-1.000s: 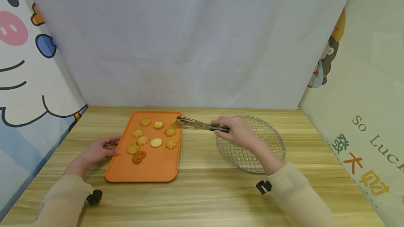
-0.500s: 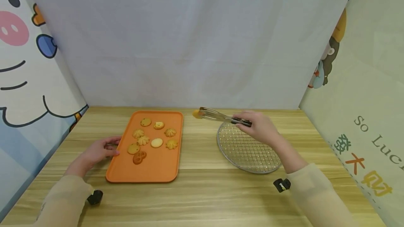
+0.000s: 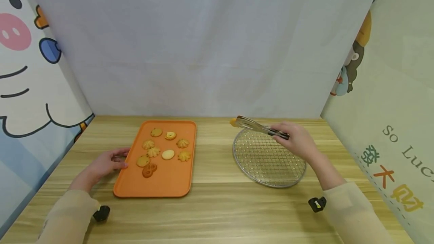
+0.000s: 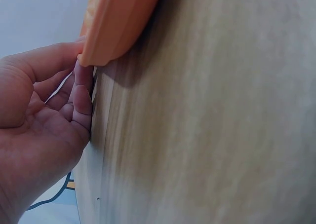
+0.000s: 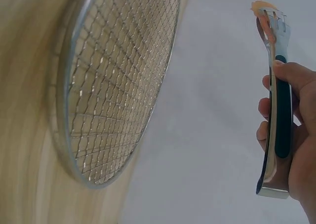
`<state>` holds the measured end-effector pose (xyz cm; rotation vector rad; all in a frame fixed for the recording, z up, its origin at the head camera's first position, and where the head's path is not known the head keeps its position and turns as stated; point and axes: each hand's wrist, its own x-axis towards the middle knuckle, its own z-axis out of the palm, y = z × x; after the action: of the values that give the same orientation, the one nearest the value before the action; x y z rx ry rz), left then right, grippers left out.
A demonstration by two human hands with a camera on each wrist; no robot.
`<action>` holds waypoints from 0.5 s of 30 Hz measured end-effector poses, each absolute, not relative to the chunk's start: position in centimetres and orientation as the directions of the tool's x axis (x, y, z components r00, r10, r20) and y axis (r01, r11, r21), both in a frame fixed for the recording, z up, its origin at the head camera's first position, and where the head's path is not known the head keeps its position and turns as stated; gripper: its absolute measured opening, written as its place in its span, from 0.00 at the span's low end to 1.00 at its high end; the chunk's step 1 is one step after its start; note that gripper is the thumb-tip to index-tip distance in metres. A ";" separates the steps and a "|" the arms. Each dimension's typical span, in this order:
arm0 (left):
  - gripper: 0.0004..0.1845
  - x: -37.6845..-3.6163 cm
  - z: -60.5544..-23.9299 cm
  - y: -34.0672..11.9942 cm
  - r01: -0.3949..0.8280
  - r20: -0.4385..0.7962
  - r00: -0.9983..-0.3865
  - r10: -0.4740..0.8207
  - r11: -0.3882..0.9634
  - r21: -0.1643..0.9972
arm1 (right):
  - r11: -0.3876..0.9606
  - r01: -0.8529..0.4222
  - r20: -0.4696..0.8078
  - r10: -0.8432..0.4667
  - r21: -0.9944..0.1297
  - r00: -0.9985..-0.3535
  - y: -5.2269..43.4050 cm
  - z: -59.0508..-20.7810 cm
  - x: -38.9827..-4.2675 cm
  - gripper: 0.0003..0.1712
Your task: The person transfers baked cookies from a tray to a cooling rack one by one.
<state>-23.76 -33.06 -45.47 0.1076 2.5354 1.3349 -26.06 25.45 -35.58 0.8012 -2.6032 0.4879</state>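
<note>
In the head view my right hand (image 3: 298,141) grips metal tongs (image 3: 259,127) by their dark handle. A golden cookie (image 3: 233,122) sits between the slotted ends, close over the back left rim of a round wire rack (image 3: 271,161). The right wrist view shows the tongs (image 5: 279,110) squeezed between thumb and fingers, with the cookie (image 5: 261,8) at the tip. At the left, my left hand (image 3: 108,161) pinches the side rim of an orange tray (image 3: 166,187), thumb on the edge. On that tray lie several cookies, among them a pretzel-shaped one (image 3: 149,170).
Wooden tabletop (image 3: 217,210) runs between tray and rack and along the front. A white cloth (image 3: 210,48) hangs behind the table. Printed panels with cartoons stand at the left (image 3: 20,70) and right (image 3: 390,97).
My right hand has carried the tongs and cookie rightward, from the tray's right edge to the rack. The left hand stays at the tray's rim.
</note>
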 end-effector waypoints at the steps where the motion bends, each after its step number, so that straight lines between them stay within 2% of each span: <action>1: 0.36 -23.8 -45.5 -33.1 -0.060 -0.204 -0.960 0.192 0.571 0.819 | 0.781 -0.587 0.441 -0.460 -0.212 -0.771 25.7 -35.8 -26.1 0.17; 15: 0.35 -23.7 -45.5 -33.0 -0.056 -0.200 -0.960 0.194 0.570 0.820 | 0.827 -0.524 0.411 -0.413 -0.203 -0.813 28.4 -39.3 -26.9 0.18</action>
<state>-23.74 -33.03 -45.48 0.1144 2.5367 1.3386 -26.94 28.37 -39.35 0.7058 -2.6574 0.4400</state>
